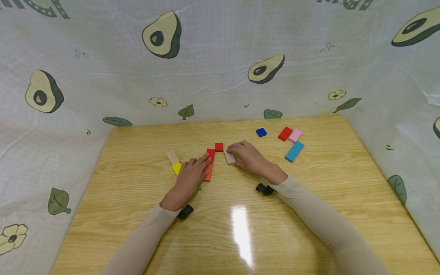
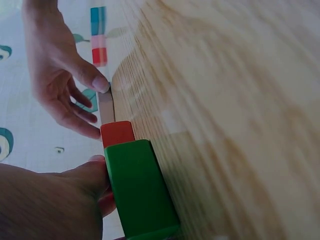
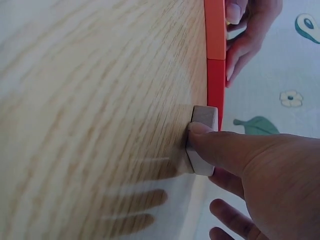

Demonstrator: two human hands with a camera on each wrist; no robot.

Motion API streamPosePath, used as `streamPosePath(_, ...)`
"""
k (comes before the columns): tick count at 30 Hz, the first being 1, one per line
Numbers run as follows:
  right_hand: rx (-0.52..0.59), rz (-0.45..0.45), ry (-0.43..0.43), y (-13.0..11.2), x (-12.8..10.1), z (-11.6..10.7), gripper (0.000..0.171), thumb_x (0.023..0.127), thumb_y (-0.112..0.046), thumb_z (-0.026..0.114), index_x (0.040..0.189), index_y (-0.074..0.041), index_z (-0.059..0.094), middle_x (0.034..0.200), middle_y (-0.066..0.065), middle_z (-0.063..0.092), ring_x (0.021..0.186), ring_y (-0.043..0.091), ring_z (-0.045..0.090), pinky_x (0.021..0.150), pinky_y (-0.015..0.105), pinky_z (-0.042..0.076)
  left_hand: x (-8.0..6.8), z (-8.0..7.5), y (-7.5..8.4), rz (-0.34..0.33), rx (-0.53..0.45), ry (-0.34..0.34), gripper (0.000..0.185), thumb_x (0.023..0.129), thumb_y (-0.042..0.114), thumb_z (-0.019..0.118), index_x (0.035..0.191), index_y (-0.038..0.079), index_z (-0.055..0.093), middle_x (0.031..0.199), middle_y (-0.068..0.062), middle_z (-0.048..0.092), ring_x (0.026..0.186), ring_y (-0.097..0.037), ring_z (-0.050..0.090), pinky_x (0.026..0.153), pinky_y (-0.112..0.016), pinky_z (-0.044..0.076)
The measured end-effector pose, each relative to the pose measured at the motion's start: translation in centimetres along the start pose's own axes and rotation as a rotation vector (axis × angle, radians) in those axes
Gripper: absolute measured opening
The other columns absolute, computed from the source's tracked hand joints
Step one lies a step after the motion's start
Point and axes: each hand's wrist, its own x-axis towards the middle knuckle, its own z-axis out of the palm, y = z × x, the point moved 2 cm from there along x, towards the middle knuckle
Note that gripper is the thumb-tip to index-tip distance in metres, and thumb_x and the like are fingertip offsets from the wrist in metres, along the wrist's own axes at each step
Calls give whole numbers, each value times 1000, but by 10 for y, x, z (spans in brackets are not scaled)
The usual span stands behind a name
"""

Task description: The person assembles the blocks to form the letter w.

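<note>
My right hand (image 1: 249,158) pinches a pale greyish-beige wooden block (image 1: 229,157) between thumb and fingers on the table. A small red block (image 1: 219,147) lies just beyond its far end. My left hand (image 1: 189,175) rests with its fingers over a red block (image 1: 211,153) and an orange-red block (image 1: 207,175), which lie end to end. Under that hand, a green block (image 2: 140,190) shows mostly in the left wrist view. Left of the hand lie a yellow block (image 1: 177,167), partly covered, and a beige block (image 1: 173,157) touching it.
At the back right lie a dark blue block (image 1: 261,132), another red block (image 1: 285,133), a pink block (image 1: 295,135) and a light blue block (image 1: 294,151). A printed cloth (image 1: 213,68) stands behind the wooden table (image 1: 220,236) and along its sides.
</note>
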Motion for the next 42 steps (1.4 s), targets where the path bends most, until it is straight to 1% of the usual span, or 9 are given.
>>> streamPosePath(8, 25, 7, 0, 1, -2, 2, 50, 97, -16, 80, 141, 0, 65, 147, 15, 63, 135, 37, 54, 112, 53, 46, -1, 0, 1, 3, 6, 3, 49, 110, 28, 58, 155, 10, 55, 167, -5, 44, 133, -35, 53, 106, -54, 45)
streamPosePath(14, 33, 64, -8, 0, -7, -2, 56, 101, -26, 75, 149, -1, 59, 158, 16, 53, 142, 39, 49, 117, 56, 40, -1, 0, 0, 2, -14, 5, 49, 110, 28, 59, 155, 10, 55, 166, -6, 44, 134, -36, 52, 108, -55, 44)
streamPosePath(17, 23, 88, 0, 2, -11, -5, 57, 101, -28, 75, 150, -2, 58, 159, 16, 51, 144, 39, 48, 118, 56, 39, -1, 0, 0, 4, -29, 8, 48, 110, 26, 59, 154, 9, 56, 166, -7, 44, 134, -37, 52, 109, -56, 44)
streamPosePath(26, 9, 143, 53, 19, -30, -15, 61, 100, -23, 76, 152, 0, 54, 159, 19, 51, 144, 41, 47, 119, 59, 36, -3, 1, -1, 17, -33, 26, 47, 110, 25, 59, 153, 7, 56, 165, -8, 45, 132, -37, 53, 107, -56, 44)
streamPosePath(31, -10, 166, 69, 28, -39, -22, 61, 100, -22, 75, 152, 1, 53, 159, 21, 50, 144, 43, 46, 118, 60, 36, -4, -1, -1, 11, -44, 34, 48, 109, 25, 60, 153, 6, 57, 164, -9, 47, 130, -38, 54, 105, -56, 45)
streamPosePath(35, -24, 179, 77, 37, -45, -25, 61, 100, -22, 75, 152, 2, 53, 158, 22, 50, 145, 44, 45, 119, 61, 35, -4, -2, 0, 3, -52, 27, 48, 109, 25, 60, 154, 6, 56, 165, -9, 46, 131, -38, 54, 106, -56, 44)
streamPosePath(42, -24, 201, 101, 51, -56, -32, 61, 99, -21, 76, 150, 5, 54, 158, 25, 49, 142, 47, 46, 118, 63, 35, -2, 0, 0, 6, -20, 16, 47, 110, 26, 59, 153, 7, 57, 165, -8, 46, 130, -36, 53, 106, -54, 44)
